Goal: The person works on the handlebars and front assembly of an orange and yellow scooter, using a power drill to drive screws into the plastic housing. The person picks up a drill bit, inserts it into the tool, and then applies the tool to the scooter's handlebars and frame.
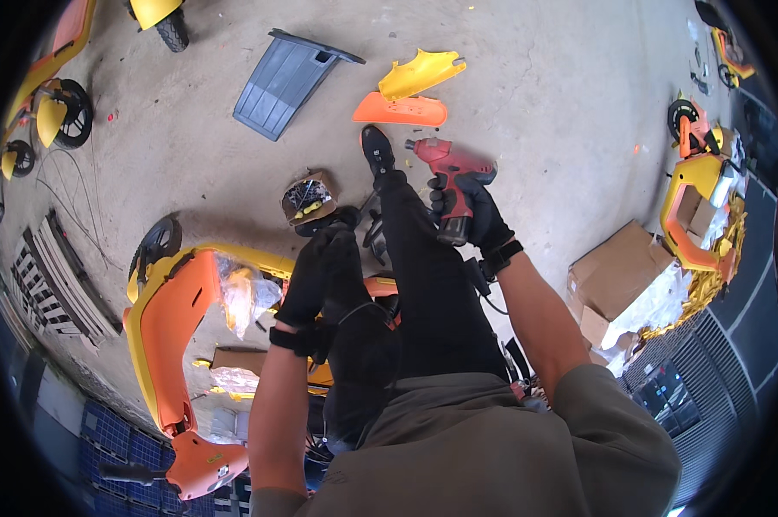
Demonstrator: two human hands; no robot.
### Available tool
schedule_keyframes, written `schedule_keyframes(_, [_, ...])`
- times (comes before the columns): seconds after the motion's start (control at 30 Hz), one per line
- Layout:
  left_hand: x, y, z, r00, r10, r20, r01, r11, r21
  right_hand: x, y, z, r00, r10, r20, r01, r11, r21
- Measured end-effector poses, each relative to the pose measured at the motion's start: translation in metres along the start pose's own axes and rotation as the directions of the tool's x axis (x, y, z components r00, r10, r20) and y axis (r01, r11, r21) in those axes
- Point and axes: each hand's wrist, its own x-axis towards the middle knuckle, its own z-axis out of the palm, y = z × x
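Drill [452,164] sits upright, apparently clasped in right grip [475,211].

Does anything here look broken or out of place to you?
Yes. Loose body panels lie on the concrete floor: a grey panel, a yellow one and an orange one, apart from any vehicle. The orange and yellow scooter shell lies tipped over. The right hand holds a red power drill.

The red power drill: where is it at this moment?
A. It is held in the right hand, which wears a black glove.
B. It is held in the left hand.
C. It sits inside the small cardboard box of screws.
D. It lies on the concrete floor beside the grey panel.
A: the red power drill is off the floor, gripped around its handle by the black-gloved right hand.
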Motion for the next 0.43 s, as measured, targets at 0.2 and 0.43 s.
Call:
schedule_keyframes(0.2, [0.107,0.024,0.072,0.995,-0.098,-0.011,0.090,0.950,-0.298,0.028,0.018,0.038,0.981,0.185,0.049,-0.190,0.975,0.113])
schedule_keyframes(0.43, [0.153,-0.055,0.049,0.996,-0.093,0.000,0.093,0.995,0.022,0.094,-0.003,0.009,0.986,0.157,-0.062,-0.166,0.833,-0.528])
